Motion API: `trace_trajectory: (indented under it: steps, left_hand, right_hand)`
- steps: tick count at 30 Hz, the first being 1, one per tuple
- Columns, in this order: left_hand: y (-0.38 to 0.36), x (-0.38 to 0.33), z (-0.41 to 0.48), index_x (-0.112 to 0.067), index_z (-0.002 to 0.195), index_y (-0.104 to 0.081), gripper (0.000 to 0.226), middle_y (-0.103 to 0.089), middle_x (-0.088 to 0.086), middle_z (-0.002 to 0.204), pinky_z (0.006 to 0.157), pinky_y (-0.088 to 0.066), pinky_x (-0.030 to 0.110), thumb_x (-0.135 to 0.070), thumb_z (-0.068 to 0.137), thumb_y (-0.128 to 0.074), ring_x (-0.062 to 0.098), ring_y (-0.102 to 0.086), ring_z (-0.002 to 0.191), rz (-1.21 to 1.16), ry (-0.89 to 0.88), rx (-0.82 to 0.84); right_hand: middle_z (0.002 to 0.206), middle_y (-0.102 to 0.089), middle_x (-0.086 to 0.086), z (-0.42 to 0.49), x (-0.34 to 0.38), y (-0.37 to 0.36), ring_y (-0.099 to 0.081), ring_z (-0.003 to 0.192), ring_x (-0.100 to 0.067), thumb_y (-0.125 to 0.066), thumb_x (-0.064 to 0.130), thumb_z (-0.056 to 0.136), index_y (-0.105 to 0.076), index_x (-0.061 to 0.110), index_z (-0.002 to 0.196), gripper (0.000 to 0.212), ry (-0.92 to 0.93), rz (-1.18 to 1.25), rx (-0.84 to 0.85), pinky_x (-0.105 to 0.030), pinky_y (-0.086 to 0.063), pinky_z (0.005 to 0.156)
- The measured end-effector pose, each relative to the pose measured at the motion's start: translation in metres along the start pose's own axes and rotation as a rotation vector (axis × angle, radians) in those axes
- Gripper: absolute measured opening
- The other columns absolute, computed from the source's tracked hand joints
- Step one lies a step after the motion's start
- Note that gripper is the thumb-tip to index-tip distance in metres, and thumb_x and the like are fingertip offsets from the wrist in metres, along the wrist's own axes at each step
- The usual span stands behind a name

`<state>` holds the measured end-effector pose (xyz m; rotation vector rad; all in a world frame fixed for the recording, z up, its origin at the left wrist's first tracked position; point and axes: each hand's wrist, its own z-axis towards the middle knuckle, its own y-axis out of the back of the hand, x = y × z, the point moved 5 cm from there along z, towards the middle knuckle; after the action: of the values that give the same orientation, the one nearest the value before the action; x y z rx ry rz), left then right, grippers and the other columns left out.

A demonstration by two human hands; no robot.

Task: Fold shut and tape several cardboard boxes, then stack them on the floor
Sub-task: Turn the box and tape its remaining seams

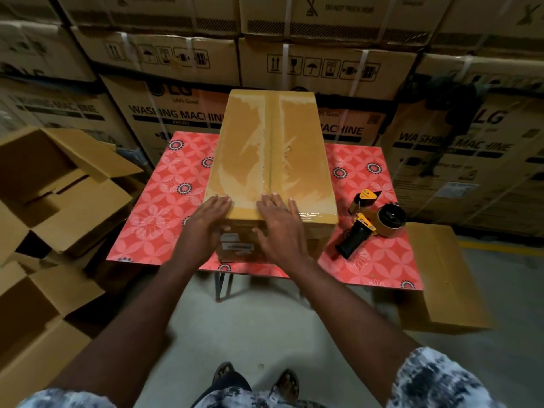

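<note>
Taped cardboard box (270, 148), one, on the red patterned surface (164, 201), its long axis and seam running straight away from the person. The left hand (206, 228) and right hand (279, 231) press flat on its near top edge, fingers straight, gripping nothing. One tape dispenser (371, 222) lies nearer the right hand. At least two open boxes (59, 184) stand left; one closed box (441, 275) rests on the floor, right.

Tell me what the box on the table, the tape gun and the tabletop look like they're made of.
Box: brown cardboard, matte, with glossy clear tape glinting along its seam. Tape gun: seemingly yellow painted metal with a black plastic-looking handle. Tabletop: smooth red floral-printed surface, probably laminate or a vinyl cover; can't tell which.
</note>
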<state>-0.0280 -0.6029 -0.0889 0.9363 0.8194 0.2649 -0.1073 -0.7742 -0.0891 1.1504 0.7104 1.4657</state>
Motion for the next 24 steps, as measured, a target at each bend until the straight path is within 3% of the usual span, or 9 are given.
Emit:
trace_trajectory:
  steps: [4, 9, 12, 14, 15, 17, 19, 24]
  left_hand:
    - [0.005, 0.003, 0.000, -0.011, 0.147, -0.051, 0.057, -0.044, 0.007, 0.155, 0.121, -0.029, 0.040, -0.002, 0.093, -0.067, 0.022, -0.032, 0.148, -0.070, 0.072, -0.037]
    - [0.009, 0.011, -0.005, -0.016, 0.152, -0.044, 0.073, -0.034, 0.004, 0.161, 0.116, -0.024, 0.010, 0.010, 0.087, -0.067, 0.003, -0.026, 0.149, -0.200, 0.085, -0.038]
    - [0.014, 0.020, -0.009, -0.020, 0.158, -0.031, 0.083, -0.034, -0.018, 0.155, 0.104, -0.034, 0.003, -0.003, 0.088, -0.074, -0.018, -0.033, 0.136, -0.313, 0.260, -0.085]
    - [0.012, 0.023, -0.012, -0.018, 0.159, -0.025, 0.077, -0.034, -0.034, 0.141, 0.092, -0.034, -0.003, -0.012, 0.096, -0.068, -0.028, -0.037, 0.122, -0.374, 0.327, -0.080]
    - [0.010, 0.023, -0.013, -0.016, 0.159, -0.025, 0.070, -0.035, -0.031, 0.141, 0.090, -0.033, -0.005, -0.013, 0.100, -0.062, -0.027, -0.038, 0.121, -0.396, 0.341, -0.084]
    - [0.007, 0.023, -0.016, -0.012, 0.158, -0.027, 0.060, -0.041, -0.015, 0.143, 0.088, -0.033, -0.005, -0.014, 0.104, -0.053, -0.006, -0.045, 0.127, -0.429, 0.387, -0.107]
    - [0.003, 0.022, -0.021, -0.013, 0.158, -0.028, 0.056, -0.045, -0.009, 0.140, 0.086, -0.036, -0.003, -0.018, 0.106, -0.049, 0.009, -0.050, 0.126, -0.439, 0.413, -0.135]
    - [-0.010, 0.008, -0.037, -0.015, 0.160, -0.021, 0.057, -0.054, -0.007, 0.129, 0.073, -0.040, 0.006, -0.016, 0.107, -0.043, 0.008, -0.058, 0.108, -0.448, 0.527, -0.237]
  right_hand:
    - [0.153, -0.049, -0.009, 0.016, 0.021, 0.001, -0.039, 0.146, -0.026, -0.065, 0.046, 0.094, -0.052, 0.013, 0.145, 0.062, 0.027, 0.102, 0.004, -0.050, -0.018, 0.123]
    - [0.155, -0.047, -0.006, 0.015, 0.032, -0.011, -0.036, 0.148, -0.025, -0.064, 0.045, 0.095, -0.049, 0.015, 0.148, 0.062, 0.049, 0.013, 0.059, -0.052, -0.019, 0.123]
    - [0.156, -0.045, -0.008, 0.019, 0.039, -0.012, -0.034, 0.149, -0.027, -0.064, 0.045, 0.094, -0.047, 0.014, 0.149, 0.066, 0.035, 0.053, 0.069, -0.055, -0.020, 0.124]
    - [0.156, -0.046, -0.009, 0.028, 0.048, -0.014, -0.035, 0.148, -0.027, -0.062, 0.047, 0.095, -0.047, 0.012, 0.149, 0.066, 0.043, 0.119, 0.090, -0.052, -0.023, 0.123]
    - [0.156, -0.046, -0.009, 0.031, 0.053, -0.016, -0.035, 0.148, -0.027, -0.061, 0.047, 0.096, -0.048, 0.012, 0.149, 0.065, 0.046, 0.121, 0.103, -0.051, -0.025, 0.123]
    - [0.156, -0.046, -0.008, 0.032, 0.058, -0.020, -0.037, 0.148, -0.026, -0.057, 0.050, 0.097, -0.047, 0.013, 0.149, 0.064, 0.042, 0.081, 0.107, -0.046, -0.027, 0.123]
    - [0.157, -0.045, -0.007, 0.028, 0.059, -0.023, -0.037, 0.148, -0.024, -0.055, 0.051, 0.097, -0.047, 0.016, 0.149, 0.064, 0.023, 0.065, 0.086, -0.043, -0.025, 0.123]
    - [0.159, -0.042, 0.000, 0.028, 0.061, -0.022, -0.031, 0.150, -0.017, -0.048, 0.056, 0.097, -0.048, 0.021, 0.150, 0.064, -0.052, 0.129, 0.089, -0.036, -0.014, 0.123]
